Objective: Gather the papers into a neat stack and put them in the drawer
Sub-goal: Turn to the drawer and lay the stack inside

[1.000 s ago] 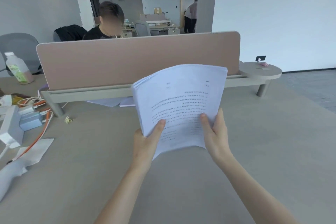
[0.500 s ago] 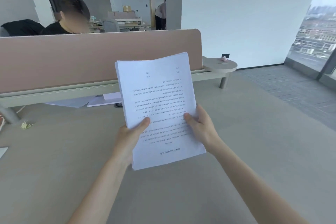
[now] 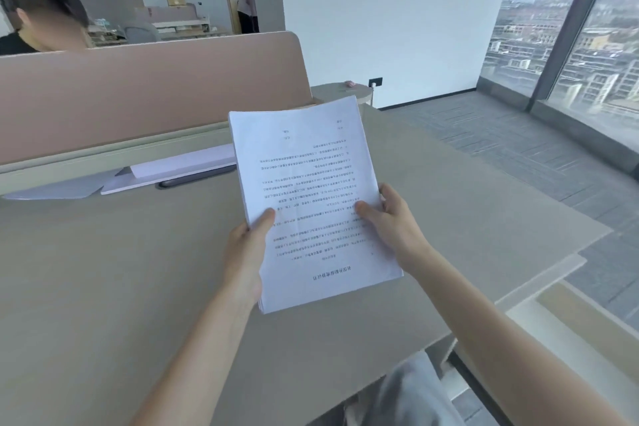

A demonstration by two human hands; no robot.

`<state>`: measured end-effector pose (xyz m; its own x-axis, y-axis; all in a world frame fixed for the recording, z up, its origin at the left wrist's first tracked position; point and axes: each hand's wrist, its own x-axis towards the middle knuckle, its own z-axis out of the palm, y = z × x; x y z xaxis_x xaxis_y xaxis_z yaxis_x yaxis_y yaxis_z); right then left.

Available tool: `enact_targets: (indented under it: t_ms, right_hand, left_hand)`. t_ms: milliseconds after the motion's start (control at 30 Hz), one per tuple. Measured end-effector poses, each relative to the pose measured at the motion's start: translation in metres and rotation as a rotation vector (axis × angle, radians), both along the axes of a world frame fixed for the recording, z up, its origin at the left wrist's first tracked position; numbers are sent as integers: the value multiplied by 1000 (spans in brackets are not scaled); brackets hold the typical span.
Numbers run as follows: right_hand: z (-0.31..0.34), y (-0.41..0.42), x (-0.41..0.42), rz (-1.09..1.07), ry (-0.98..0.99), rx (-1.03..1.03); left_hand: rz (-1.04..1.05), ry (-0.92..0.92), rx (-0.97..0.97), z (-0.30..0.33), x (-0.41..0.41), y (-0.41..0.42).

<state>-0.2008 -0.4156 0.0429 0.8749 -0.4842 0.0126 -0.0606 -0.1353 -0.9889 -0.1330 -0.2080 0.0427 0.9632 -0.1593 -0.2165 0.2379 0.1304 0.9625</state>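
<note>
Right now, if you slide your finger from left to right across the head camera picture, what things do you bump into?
Loose sheets lying flat under the divider → left hand → stack of papers held in both hands → right hand → big window with the city outside.

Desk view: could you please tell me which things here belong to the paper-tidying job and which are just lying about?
Belongs to the job:
paper stack, held above the desk
left hand, right hand, both gripping it
loose sheets by the divider, possibly

Just lying about:
pink divider
small pink object on the round shelf
</note>
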Motion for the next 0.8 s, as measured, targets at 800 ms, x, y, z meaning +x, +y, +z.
enact_targets:
  t_ms: [800]
  right_hand:
    - [-56,-199,-335,-435,153,55]
  left_hand:
    - [-407,158,-40,-51,-291,-209]
